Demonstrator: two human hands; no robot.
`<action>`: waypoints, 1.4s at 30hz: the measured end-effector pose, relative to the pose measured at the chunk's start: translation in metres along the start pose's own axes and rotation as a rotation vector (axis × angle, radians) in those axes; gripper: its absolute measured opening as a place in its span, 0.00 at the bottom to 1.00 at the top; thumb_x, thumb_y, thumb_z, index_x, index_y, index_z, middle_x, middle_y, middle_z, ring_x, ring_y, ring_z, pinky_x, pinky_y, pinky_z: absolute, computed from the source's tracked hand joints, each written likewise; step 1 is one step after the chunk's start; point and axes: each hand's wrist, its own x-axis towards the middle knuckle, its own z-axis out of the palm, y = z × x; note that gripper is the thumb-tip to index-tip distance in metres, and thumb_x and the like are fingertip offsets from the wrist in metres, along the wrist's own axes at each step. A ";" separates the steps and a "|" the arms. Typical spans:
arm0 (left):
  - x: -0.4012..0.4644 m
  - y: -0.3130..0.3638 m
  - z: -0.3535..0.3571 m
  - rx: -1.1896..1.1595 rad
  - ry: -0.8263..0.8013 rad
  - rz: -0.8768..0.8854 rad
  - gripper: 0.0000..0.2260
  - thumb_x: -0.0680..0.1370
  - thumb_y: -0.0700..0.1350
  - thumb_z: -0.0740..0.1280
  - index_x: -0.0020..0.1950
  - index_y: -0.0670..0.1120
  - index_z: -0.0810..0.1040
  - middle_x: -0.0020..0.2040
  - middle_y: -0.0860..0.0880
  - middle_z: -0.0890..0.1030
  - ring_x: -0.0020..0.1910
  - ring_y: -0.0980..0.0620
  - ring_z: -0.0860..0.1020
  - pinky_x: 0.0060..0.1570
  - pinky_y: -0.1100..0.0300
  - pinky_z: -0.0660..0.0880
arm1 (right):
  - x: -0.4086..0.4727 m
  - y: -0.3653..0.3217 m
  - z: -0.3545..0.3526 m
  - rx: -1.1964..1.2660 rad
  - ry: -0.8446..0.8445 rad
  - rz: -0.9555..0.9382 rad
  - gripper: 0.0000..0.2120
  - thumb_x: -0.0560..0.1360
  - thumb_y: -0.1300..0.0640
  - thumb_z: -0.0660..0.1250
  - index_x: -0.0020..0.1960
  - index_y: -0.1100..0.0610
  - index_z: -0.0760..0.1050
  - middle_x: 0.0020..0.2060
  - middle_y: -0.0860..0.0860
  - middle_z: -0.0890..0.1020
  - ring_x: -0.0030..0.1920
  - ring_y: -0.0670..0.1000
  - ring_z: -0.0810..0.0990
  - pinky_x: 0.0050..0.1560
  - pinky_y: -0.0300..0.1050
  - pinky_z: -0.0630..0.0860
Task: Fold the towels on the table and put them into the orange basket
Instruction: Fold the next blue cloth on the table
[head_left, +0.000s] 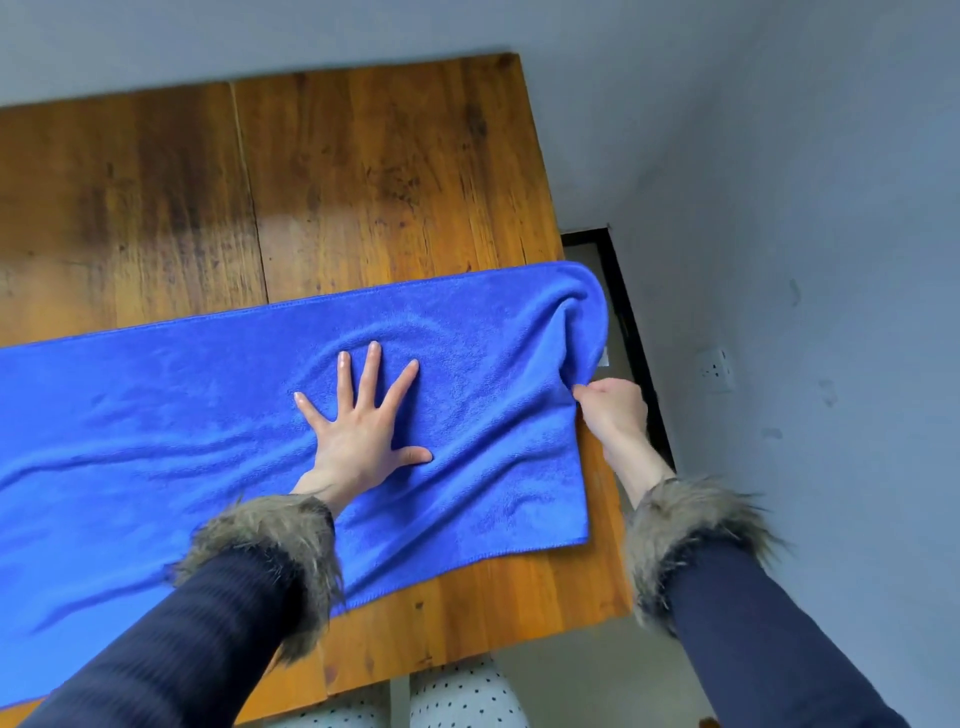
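The blue towel (171, 431) lay spread along the near side of the wooden table (363, 171), its right end reaching the table's right edge. The left hand (358, 426) pressed flat on it with straight, spread fingers, probably to keep the cloth from sliding. The right hand (613, 410) pinched the towel's right edge with curled fingers, seemingly to pull it smooth or begin a fold; the orange basket was not in view.

Blue towel (208, 415) spread across wooden table (363, 182), left hand (358, 426) pressing flat on it, right hand (613, 405) pinching the edge.
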 end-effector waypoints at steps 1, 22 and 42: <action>-0.001 0.000 0.000 -0.001 0.005 -0.002 0.47 0.68 0.66 0.66 0.74 0.62 0.37 0.74 0.51 0.30 0.72 0.43 0.30 0.61 0.24 0.45 | 0.003 0.002 -0.005 -0.020 0.042 0.026 0.16 0.73 0.60 0.61 0.27 0.57 0.64 0.27 0.54 0.69 0.36 0.56 0.68 0.30 0.45 0.62; -0.057 0.078 0.051 0.265 0.072 0.306 0.50 0.50 0.59 0.81 0.69 0.54 0.65 0.70 0.44 0.69 0.66 0.40 0.71 0.48 0.27 0.69 | 0.011 0.078 -0.045 0.334 0.204 0.067 0.10 0.75 0.67 0.54 0.40 0.55 0.67 0.37 0.49 0.71 0.45 0.51 0.69 0.45 0.43 0.66; -0.057 0.082 0.050 0.067 -0.035 0.300 0.33 0.76 0.51 0.65 0.76 0.56 0.49 0.77 0.49 0.38 0.75 0.46 0.38 0.67 0.32 0.45 | -0.065 0.083 -0.062 0.053 -0.092 -0.340 0.07 0.76 0.56 0.64 0.42 0.58 0.71 0.24 0.47 0.68 0.24 0.44 0.65 0.29 0.37 0.62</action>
